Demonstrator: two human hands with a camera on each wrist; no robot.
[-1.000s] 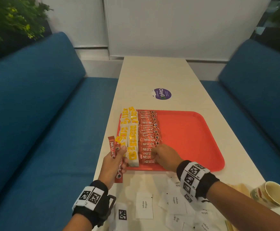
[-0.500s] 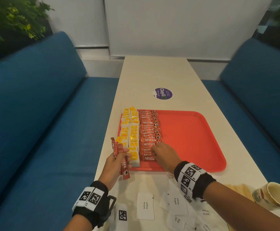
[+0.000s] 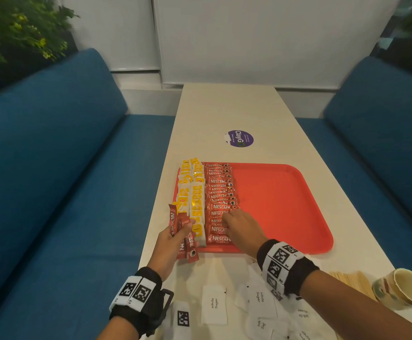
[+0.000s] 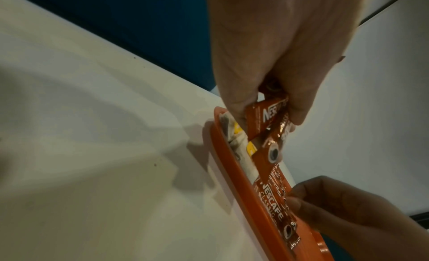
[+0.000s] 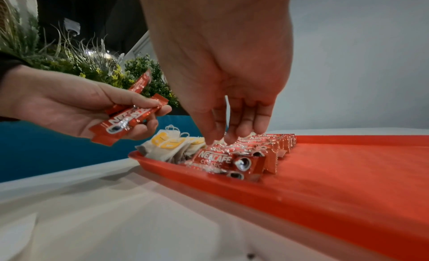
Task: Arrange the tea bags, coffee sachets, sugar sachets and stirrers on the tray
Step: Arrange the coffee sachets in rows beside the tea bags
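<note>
Coffee sachets (image 3: 183, 235) sit fanned in your left hand (image 3: 167, 246), a small bunch of red sticks pinched between thumb and curled fingers, held just off the tray's near-left corner, above the table edge. From the left wrist view, the lower ends of those sticks hang right over the tea bags (image 4: 234, 136) at the tray's corner. Your right hand (image 3: 243, 228) is lowered onto the column of coffee sachets on the tray (image 3: 221, 207), fingers nearly straight and pointing down; in the right wrist view the fingertips (image 5: 230, 140) touch the tops of the near sachets, gripping nothing that you can see. The nearest sachet of that column lies flat by the tray's near rim, in front of those fingertips and between your two hands.

Your red tray (image 3: 286, 207) rests on the pale table (image 3: 224, 111). Its left strip is filled: two columns of tea bags (image 3: 191, 192) with yellow tags along the left rim, then the coffee column just beside them; the right part of the tray is bare red. White sugar sachets (image 3: 214, 305) lie scattered on the table near you, well apart from the tray, under and beside your right forearm. Wooden stirrers (image 3: 352, 280) lie in a pile at the near right, touching or just beside a paper cup (image 3: 402, 288) tipped on its side
</note>
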